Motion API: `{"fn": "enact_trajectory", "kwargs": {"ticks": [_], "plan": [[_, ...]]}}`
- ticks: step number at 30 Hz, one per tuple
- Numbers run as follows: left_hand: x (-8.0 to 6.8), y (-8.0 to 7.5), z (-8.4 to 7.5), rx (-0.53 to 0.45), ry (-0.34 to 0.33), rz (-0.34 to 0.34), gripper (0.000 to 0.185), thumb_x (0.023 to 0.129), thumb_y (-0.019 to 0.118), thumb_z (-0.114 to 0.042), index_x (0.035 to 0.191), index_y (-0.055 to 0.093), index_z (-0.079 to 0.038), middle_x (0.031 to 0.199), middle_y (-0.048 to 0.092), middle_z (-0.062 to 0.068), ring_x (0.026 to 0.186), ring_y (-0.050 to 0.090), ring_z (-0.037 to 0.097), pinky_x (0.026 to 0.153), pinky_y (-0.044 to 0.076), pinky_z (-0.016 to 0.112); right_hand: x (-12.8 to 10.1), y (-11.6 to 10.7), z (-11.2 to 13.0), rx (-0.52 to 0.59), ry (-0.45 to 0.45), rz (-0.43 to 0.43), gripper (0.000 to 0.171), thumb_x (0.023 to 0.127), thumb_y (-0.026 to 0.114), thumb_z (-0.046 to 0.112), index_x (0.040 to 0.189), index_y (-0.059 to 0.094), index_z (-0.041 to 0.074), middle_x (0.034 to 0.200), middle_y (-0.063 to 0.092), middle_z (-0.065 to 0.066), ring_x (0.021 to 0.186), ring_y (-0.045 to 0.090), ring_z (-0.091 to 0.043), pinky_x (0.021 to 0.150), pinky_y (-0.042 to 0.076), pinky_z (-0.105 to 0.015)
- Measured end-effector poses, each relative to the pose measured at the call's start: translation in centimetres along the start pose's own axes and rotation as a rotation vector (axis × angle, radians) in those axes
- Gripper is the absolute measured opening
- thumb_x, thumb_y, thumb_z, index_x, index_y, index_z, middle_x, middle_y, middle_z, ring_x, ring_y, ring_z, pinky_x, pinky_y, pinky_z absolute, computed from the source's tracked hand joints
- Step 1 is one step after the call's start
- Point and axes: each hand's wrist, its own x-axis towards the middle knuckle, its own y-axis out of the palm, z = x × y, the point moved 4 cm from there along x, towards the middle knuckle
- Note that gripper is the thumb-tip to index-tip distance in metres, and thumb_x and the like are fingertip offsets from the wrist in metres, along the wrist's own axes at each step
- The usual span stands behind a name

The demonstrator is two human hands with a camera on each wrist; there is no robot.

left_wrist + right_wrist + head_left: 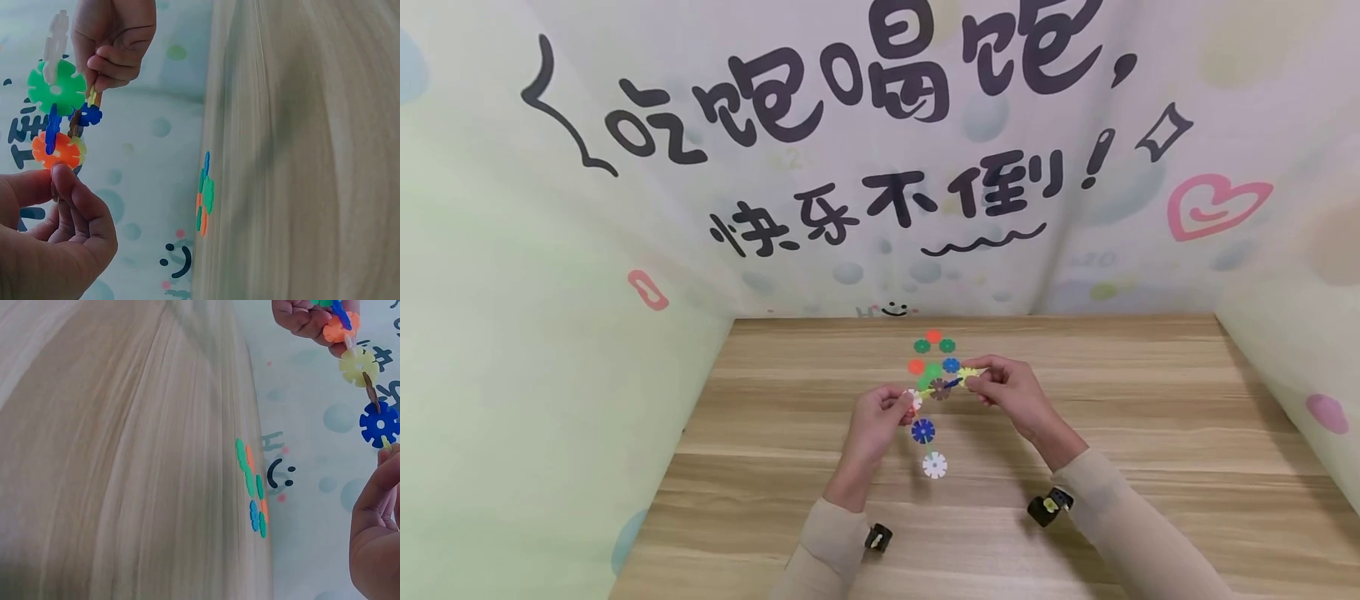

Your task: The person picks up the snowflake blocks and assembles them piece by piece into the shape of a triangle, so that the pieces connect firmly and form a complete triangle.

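- Wooden table is seen from the head view; a chain of colourful plastic snowflake discs is held above it, pinched by the left hand and right hand.
- Left wrist view: the chain's orange disc is pinched by left fingertips.
- Right wrist view: loose plastic discs are lying at the table's far edge.

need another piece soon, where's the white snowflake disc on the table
In the head view the white snowflake disc lies on the wooden table, just nearer than the blue disc, between the two forearms.
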Motion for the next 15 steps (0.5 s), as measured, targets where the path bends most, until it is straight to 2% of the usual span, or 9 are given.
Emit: {"fn": "enact_trajectory", "kwargs": {"ticks": [4, 9, 13, 15], "plan": [[-0.08, -0.02, 0.15, 0.022, -0.003, -0.013, 0.015, 0.098, 0.065, -0.015, 0.102, 0.070, -0.002, 0.088, 0.068, 0.009, 0.080, 0.066, 0.019, 0.086, 0.056, 0.049, -0.04, 0.13, 0.07, 0.003, -0.009, 0.017, 0.036, 0.092, 0.071, 0.008, 0.125, 0.063, -0.006, 0.082, 0.060, -0.020, 0.066, 0.058, -0.023, 0.058, 0.054, -0.027], [0.14, -0.03, 0.27, -0.002, 0.007, -0.003, 0.017, 0.098, 0.065, -0.017, 0.105, 0.069, -0.001, 0.090, 0.068, 0.009, 0.081, 0.066, 0.019, 0.083, 0.058, 0.042, 0.13, 0.24, 0.07, 0.001, 0.004, 0.001, 0.034, 0.094, 0.070, 0.010, 0.124, 0.064, -0.002, 0.083, 0.060, -0.016, 0.065, 0.058, -0.017, 0.060, 0.055, -0.028], [0.36, 0.04, 0.16, -0.039, 0.023, 0.022, 0.020, 0.099, 0.064, -0.018, 0.108, 0.068, -0.001, 0.091, 0.069, 0.010, 0.081, 0.066, 0.018, 0.080, 0.058, 0.037, 0.24, 0.23, -0.20, 0.049, 0.046, -0.027, 0.032, 0.095, 0.069, 0.009, 0.125, 0.063, -0.001, 0.082, 0.063, -0.013, 0.065, 0.059, -0.015, 0.061, 0.055, -0.027], [0.42, 0.04, 0.11, -0.048, 0.030, 0.029, 0.022, 0.099, 0.064, -0.019, 0.109, 0.068, 0.000, 0.091, 0.069, 0.010, 0.081, 0.066, 0.018, 0.081, 0.058, 0.039, 0.24, 0.26, -0.34, 0.088, 0.067, -0.039, 0.033, 0.096, 0.068, 0.009, 0.127, 0.062, -0.001, 0.084, 0.064, -0.012, 0.066, 0.059, -0.015, 0.062, 0.055, -0.027]]}}
